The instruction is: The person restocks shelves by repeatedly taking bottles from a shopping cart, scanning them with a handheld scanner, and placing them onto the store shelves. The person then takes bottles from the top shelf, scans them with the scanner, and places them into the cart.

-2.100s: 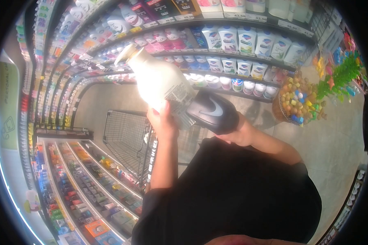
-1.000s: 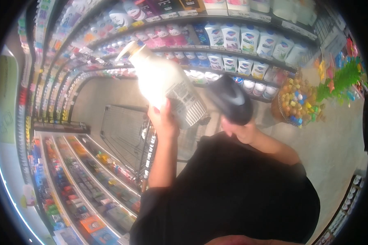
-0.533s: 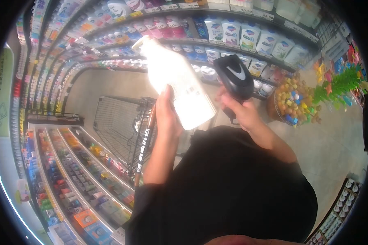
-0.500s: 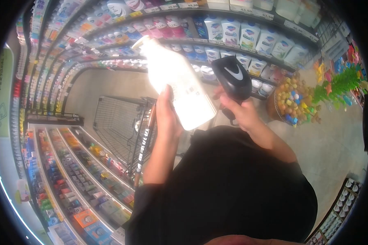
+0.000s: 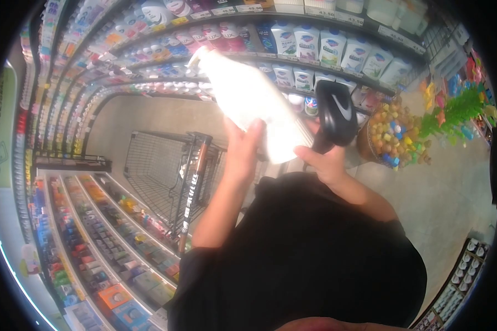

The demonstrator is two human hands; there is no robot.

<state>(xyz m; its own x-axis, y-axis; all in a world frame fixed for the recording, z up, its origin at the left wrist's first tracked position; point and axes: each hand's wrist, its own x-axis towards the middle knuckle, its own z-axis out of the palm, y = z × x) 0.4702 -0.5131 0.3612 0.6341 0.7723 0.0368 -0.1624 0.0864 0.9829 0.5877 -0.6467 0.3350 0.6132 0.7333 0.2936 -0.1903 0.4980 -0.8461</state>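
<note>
Bottle (image 5: 254, 96) at twelve o'clock, glare-washed, pump (image 5: 200, 56) toward eleven, is gripped by the left hand (image 5: 242, 146); the right hand (image 5: 330, 163) grasps a scanner (image 5: 337, 113) at two, thumb (image 5: 309, 155) perhaps touching the bottle.

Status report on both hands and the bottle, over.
Left hand holding white bottle, tilted. Right hand gripping black handheld device, close to bottle's base. Nothing seen blocking either hand; shopping cart off left.
</note>
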